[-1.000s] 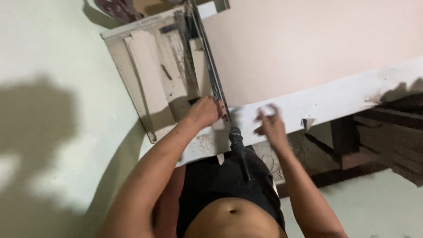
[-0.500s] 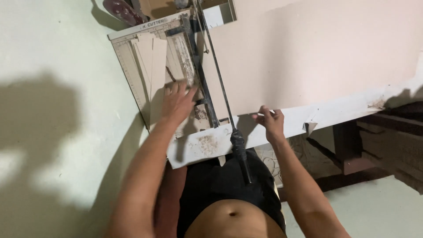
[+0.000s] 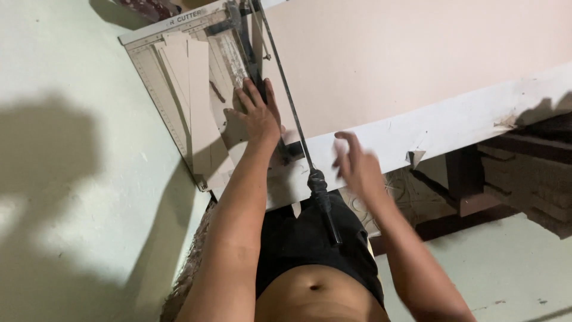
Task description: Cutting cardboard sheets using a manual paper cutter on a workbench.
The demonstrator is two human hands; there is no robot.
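Flat, left hand [image 3: 257, 116] presses white cutter board [image 3: 179, 89]; right hand [image 3: 356, 167] seemingly empty.

- Left hand [image 3: 259, 116]: bare, no glove, ring or watch; forearm bare, no sleeve.
- Right hand [image 3: 356, 167]: bare too, motion-blurred; arm without a sleeve.
- Torso bare, navel showing.
- Black shorts [image 3: 298, 244], plain, no visible markings.

Paper cutter [image 3: 179, 89]: set on the desk [image 3: 465, 122] at 11 o'clock.
Large sheet [image 3: 405, 53]: laid at the cutter's 3 o'clock.
Cutter handle [image 3: 322, 200]: extended toward 6 o'clock.
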